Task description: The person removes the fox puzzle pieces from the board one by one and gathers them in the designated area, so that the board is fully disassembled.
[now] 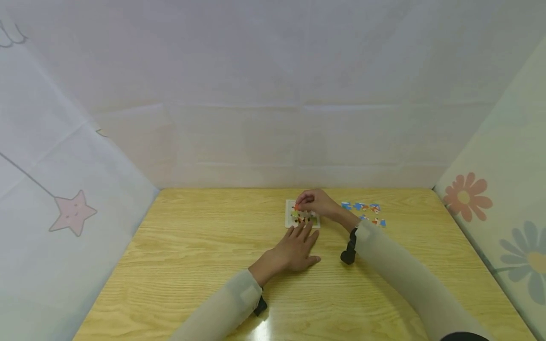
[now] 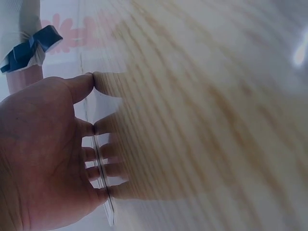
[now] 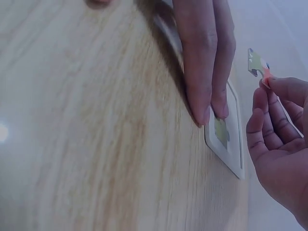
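Note:
A small white-framed jigsaw board lies on the table, with several colourful pieces inside its frame. My left hand lies spread, fingers straight, with its fingertips on the board's near edge. In the right wrist view, two of those fingers reach over the frame. My right hand hovers above the board and pinches a jigsaw piece between thumb and index finger. That piece is green and orange-red, tilted and raised off the board. The left wrist view has the left palm beside the tabletop.
Several loose jigsaw pieces, blue, white and orange, lie right of the board, partly behind the right forearm. A wooden table spreads beneath, with a pale curtain wall behind it and printed sheets at both sides.

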`<state>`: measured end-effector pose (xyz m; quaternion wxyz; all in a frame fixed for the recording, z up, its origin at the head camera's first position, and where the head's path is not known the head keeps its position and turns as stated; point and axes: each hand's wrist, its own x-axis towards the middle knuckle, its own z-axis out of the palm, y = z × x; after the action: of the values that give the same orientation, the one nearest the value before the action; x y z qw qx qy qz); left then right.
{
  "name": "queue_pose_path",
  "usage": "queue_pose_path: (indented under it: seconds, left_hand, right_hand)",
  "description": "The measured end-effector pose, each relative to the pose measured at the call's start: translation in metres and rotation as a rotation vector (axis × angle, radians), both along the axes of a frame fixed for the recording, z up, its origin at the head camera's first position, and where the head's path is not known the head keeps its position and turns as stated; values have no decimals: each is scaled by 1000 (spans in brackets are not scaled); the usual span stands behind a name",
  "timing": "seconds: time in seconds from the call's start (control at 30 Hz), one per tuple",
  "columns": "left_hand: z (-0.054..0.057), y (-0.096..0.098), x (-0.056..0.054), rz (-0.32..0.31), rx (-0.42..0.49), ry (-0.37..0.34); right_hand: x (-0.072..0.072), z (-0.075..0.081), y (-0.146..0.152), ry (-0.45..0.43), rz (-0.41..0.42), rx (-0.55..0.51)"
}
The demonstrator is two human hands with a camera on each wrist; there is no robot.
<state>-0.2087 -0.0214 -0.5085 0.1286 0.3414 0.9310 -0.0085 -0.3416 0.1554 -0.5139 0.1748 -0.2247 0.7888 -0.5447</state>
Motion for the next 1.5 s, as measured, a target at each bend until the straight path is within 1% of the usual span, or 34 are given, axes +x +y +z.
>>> queue_pose_path:
  seconds: [0.27,0.4,0.5,0.73,0.9,1.07,1.13,1.23,1.43,1.5]
  left_hand:
    - [0,-1,0,1,15,-8]
    - [-1,-3,1,4,18,1]
    - [-1,-4,3,18,30,-9]
    - [2,-5,5,32,27,-4]
    - [4,-3,5,40,26,-24]
    - [-1,-2,2,43,20,-29]
    - [-6,-2,-1,44,24,-37]
    - [-10,-2,-2,47,34,-43]
    - [-11,-3,-1,48,45,-45]
    - [-11,-4,-1,46,49,-44]
  right_hand:
    - [13,3,15,-10,-5,-12]
    - [18,5,20,-29,3,-27]
    - [21,8,24,-48,14,-42]
    - [28,16,41,-42,4,-25]
    - [34,18,56,-36,-2,-12]
    - [40,17,72,-25,-7,27]
    - [44,18,78,-32,-9,53]
    - [48,19,86,-51,-5,58]
    - [54,16,101,-46,13,33]
    - [56,16,105,-42,15,40]
